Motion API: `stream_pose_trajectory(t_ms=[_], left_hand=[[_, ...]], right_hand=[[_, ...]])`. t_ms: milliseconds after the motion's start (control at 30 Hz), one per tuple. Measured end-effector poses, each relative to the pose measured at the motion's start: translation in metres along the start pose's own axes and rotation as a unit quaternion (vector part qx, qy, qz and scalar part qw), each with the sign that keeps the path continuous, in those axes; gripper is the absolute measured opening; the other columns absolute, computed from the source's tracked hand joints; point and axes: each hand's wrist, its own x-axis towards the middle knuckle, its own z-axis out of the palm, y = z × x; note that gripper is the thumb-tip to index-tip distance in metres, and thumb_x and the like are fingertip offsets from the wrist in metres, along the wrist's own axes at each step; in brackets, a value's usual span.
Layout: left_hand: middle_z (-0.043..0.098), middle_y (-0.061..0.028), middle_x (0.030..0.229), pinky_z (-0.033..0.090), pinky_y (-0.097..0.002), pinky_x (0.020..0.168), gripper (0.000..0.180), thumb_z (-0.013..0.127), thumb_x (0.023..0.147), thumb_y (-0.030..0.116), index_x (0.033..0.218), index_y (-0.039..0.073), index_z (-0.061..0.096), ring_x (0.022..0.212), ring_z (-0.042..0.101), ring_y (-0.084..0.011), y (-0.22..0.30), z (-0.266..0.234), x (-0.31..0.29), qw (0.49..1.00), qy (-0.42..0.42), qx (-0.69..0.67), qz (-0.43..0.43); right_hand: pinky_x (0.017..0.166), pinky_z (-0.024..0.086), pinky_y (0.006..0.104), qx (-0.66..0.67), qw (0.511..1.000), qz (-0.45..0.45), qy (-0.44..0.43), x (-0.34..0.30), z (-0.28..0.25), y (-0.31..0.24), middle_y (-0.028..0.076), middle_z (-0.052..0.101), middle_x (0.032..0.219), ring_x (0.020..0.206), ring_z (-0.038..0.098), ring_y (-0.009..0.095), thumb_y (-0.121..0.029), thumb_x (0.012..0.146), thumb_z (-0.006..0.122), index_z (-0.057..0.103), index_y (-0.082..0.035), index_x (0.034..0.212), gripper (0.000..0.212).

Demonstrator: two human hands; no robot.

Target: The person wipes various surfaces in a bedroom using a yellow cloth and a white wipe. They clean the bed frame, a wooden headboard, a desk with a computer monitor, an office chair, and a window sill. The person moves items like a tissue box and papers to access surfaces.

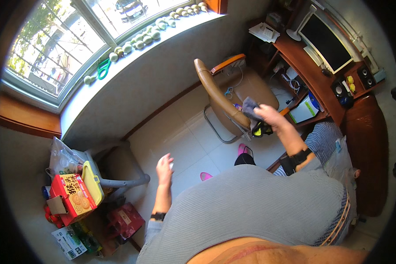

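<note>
Right hand (268, 113) is gripping a grey cloth (249, 106), pressing it on the chair (233, 94) backrest at 1 o'clock. Cloth is bunched, no clear axis. Left hand (164, 165) is hanging empty, fingers loosely open, over the floor (180, 132). Bench (312, 75) with monitor (325, 42) is standing at 2 o'clock; boxes (75, 193) are crowding 8 o'clock.

Under me is a pale tiled floor (180, 136). On it stands my brown chair (233, 94), near the wooden desk (308, 70). At my left, boxes (72, 196) and a red case (125, 220) lie directly on the floor beside a plastic bag (64, 158).
</note>
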Motion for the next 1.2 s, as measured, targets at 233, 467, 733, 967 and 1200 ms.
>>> stream_pose_trajectory(t_ms=[233, 467, 733, 967, 1200], left_hand=[[0.065, -0.0075, 0.088, 0.036, -0.0234, 0.039, 0.031, 0.051, 0.106, 0.027, 0.125, 0.005, 0.063, 0.047, 0.047, -0.0088, -0.055, -0.139, -0.005, 0.946, 0.241, -0.187, -0.111], [0.043, 0.0071, 0.058, 0.028, -0.0219, 0.04, 0.036, 0.055, 0.106, 0.037, 0.107, 0.004, 0.069, 0.044, 0.036, -0.0034, 0.029, -0.128, 0.026, 0.959, 0.199, -0.204, 0.01], [0.043, 0.0064, 0.061, 0.027, -0.0205, 0.04, 0.038, 0.052, 0.108, 0.037, 0.107, 0.003, 0.068, 0.045, 0.036, -0.0023, 0.076, -0.185, 0.037, 0.932, 0.335, -0.118, 0.077], [0.048, 0.0055, 0.064, 0.032, -0.0214, 0.049, 0.038, 0.054, 0.107, 0.036, 0.104, 0.001, 0.07, 0.055, 0.04, -0.0028, 0.051, -0.242, 0.07, 0.914, 0.364, -0.177, 0.007], [0.051, 0.0041, 0.063, 0.039, -0.0235, 0.054, 0.04, 0.054, 0.107, 0.037, 0.105, 0.001, 0.072, 0.057, 0.044, -0.0048, 0.045, -0.371, 0.188, 0.924, 0.358, -0.122, 0.055]], right_hand=[[0.08, 0.065, 0.0455, 0.399, 0.902, -0.148, -0.078, -0.05, 0.053, -0.15, 0.025, 0.063, 0.13, 0.105, 0.071, 0.041, -0.029, 0.107, 0.042, 0.046, 0.002, 0.146, 0.05], [0.09, 0.062, 0.0504, 0.401, 0.895, -0.148, -0.126, 0.028, 0.139, -0.181, 0.021, 0.067, 0.123, 0.102, 0.072, 0.038, -0.027, 0.108, 0.041, 0.05, -0.002, 0.141, 0.043], [0.091, 0.061, 0.048, 0.34, 0.894, -0.154, -0.247, 0.123, 0.219, -0.232, 0.022, 0.063, 0.128, 0.111, 0.068, 0.042, -0.027, 0.108, 0.039, 0.044, -0.001, 0.145, 0.045], [0.086, 0.059, 0.0388, 0.215, 0.916, -0.155, -0.3, 0.195, 0.373, -0.271, 0.017, 0.067, 0.115, 0.098, 0.072, 0.027, -0.02, 0.107, 0.048, 0.047, 0.001, 0.138, 0.038], [0.088, 0.051, 0.0342, -0.068, 0.876, -0.46, -0.131, 0.312, 0.608, -0.301, 0.013, 0.069, 0.104, 0.097, 0.065, 0.02, -0.019, 0.103, 0.057, 0.06, 0.0, 0.13, 0.033]])
